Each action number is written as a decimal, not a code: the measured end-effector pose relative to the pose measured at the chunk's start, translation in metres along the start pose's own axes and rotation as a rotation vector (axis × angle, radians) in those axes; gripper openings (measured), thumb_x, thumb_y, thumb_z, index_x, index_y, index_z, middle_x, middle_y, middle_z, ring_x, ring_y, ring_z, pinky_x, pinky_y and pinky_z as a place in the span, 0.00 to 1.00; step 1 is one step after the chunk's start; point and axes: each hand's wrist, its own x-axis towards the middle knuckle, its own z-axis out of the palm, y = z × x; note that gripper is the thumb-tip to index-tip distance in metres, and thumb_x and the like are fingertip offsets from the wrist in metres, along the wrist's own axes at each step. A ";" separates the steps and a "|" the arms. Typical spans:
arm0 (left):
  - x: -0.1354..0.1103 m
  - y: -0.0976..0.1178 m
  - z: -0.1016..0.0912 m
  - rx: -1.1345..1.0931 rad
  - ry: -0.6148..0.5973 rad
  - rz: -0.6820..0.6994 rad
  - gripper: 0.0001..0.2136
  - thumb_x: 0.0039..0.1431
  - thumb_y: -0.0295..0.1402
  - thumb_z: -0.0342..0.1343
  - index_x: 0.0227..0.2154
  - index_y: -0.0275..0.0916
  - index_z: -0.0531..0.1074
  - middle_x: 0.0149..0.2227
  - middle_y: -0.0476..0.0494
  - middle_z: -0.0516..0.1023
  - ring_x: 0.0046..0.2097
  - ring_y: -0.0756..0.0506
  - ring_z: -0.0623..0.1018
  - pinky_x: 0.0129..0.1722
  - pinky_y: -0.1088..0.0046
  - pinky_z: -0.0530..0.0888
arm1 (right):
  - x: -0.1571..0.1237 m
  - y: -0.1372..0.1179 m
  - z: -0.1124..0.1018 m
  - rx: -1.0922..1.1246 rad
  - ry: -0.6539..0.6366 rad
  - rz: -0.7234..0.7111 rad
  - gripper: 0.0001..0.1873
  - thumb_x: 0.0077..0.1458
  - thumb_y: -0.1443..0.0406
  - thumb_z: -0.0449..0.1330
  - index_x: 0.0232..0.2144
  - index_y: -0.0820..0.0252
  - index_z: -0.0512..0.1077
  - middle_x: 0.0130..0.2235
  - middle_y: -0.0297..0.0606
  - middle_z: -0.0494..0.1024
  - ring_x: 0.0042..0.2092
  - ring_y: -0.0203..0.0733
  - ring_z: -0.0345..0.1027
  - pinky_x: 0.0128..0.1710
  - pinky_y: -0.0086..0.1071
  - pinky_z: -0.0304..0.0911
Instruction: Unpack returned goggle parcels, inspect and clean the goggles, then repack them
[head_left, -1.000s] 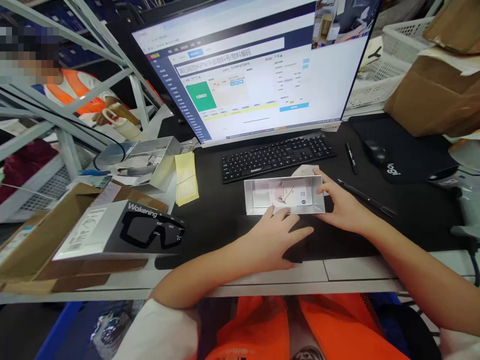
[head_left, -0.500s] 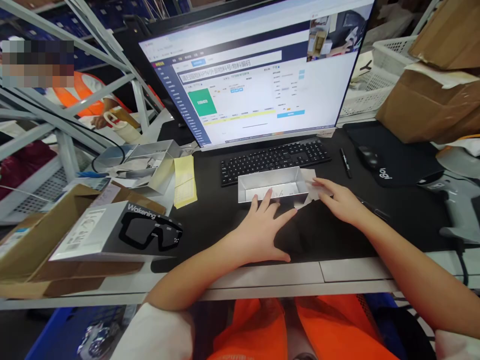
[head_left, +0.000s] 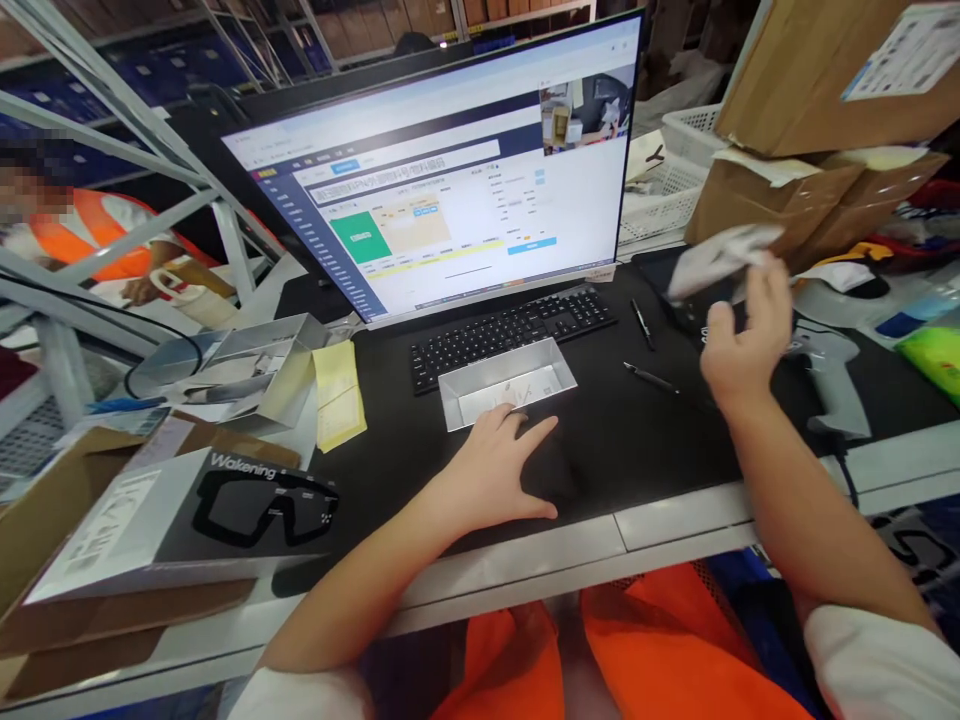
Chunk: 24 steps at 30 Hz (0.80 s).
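A shallow silver tray (head_left: 507, 385) with a printed sheet inside lies on the black desk mat (head_left: 622, 430) in front of the keyboard (head_left: 510, 330). My left hand (head_left: 499, 470) rests flat on the mat, fingers spread, its fingertips against the tray's near edge. My right hand (head_left: 742, 345) is raised to the right above the mat, its fingers closed on a crumpled white paper (head_left: 716, 258), which is blurred by motion.
A large monitor (head_left: 442, 190) stands behind the keyboard. Two pens (head_left: 652, 378) lie right of the tray, with a barcode scanner (head_left: 829, 375) and cardboard boxes (head_left: 810, 150) further right. At left are a "Wakening" glasses box (head_left: 195, 515), an open silver box (head_left: 262, 365) and yellow notes (head_left: 337, 395). A person in an orange vest (head_left: 90, 235) sits far left.
My right hand left the tray and lifted up and to the right, carrying the white paper. My left hand stayed at the tray's near edge. The view shifted right.
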 end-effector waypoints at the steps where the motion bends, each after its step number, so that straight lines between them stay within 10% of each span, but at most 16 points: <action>1: 0.001 -0.001 -0.001 -0.004 0.001 0.000 0.53 0.45 0.59 0.68 0.72 0.45 0.55 0.67 0.28 0.63 0.72 0.24 0.54 0.69 0.41 0.57 | 0.009 0.012 -0.008 -0.020 0.004 0.039 0.27 0.64 0.58 0.53 0.61 0.64 0.70 0.66 0.54 0.67 0.69 0.56 0.56 0.70 0.54 0.49; 4: 0.006 -0.006 -0.005 -0.012 0.004 0.012 0.53 0.44 0.59 0.69 0.71 0.41 0.58 0.67 0.29 0.65 0.71 0.25 0.56 0.69 0.43 0.57 | 0.025 0.047 -0.020 -0.059 -0.067 0.204 0.23 0.61 0.58 0.52 0.51 0.65 0.76 0.58 0.55 0.75 0.61 0.54 0.66 0.66 0.51 0.56; 10: 0.011 -0.016 -0.011 -0.026 -0.006 0.080 0.53 0.45 0.60 0.68 0.70 0.38 0.59 0.67 0.32 0.67 0.71 0.27 0.57 0.70 0.45 0.57 | 0.026 0.072 -0.007 -0.200 -0.086 0.384 0.23 0.54 0.61 0.56 0.48 0.71 0.76 0.66 0.64 0.64 0.67 0.66 0.55 0.66 0.59 0.51; 13: 0.009 -0.016 -0.008 -0.023 -0.046 0.102 0.55 0.45 0.60 0.68 0.72 0.41 0.53 0.71 0.31 0.59 0.75 0.25 0.46 0.71 0.38 0.47 | 0.019 0.040 -0.002 -0.217 -0.095 0.353 0.26 0.53 0.62 0.58 0.52 0.70 0.75 0.71 0.63 0.54 0.71 0.72 0.46 0.65 0.68 0.46; 16: 0.006 -0.013 -0.004 -0.018 -0.037 0.162 0.53 0.48 0.57 0.67 0.72 0.41 0.52 0.72 0.30 0.57 0.76 0.26 0.40 0.71 0.34 0.39 | 0.001 -0.015 -0.005 -0.027 -0.288 0.175 0.19 0.59 0.62 0.55 0.48 0.64 0.78 0.60 0.55 0.73 0.62 0.59 0.66 0.63 0.54 0.60; 20: 0.002 -0.008 -0.003 -0.015 0.023 0.235 0.45 0.52 0.52 0.68 0.70 0.43 0.58 0.66 0.32 0.67 0.71 0.30 0.59 0.69 0.44 0.57 | -0.052 -0.092 -0.018 0.154 -0.995 -0.094 0.15 0.61 0.61 0.56 0.45 0.58 0.80 0.47 0.44 0.82 0.49 0.51 0.76 0.53 0.43 0.70; 24: -0.004 -0.006 -0.008 -0.032 0.051 0.208 0.46 0.53 0.50 0.68 0.71 0.44 0.56 0.64 0.32 0.67 0.62 0.32 0.70 0.62 0.53 0.69 | -0.108 -0.125 -0.024 0.115 -1.031 -0.287 0.16 0.62 0.64 0.56 0.48 0.63 0.77 0.54 0.51 0.78 0.56 0.58 0.71 0.56 0.52 0.67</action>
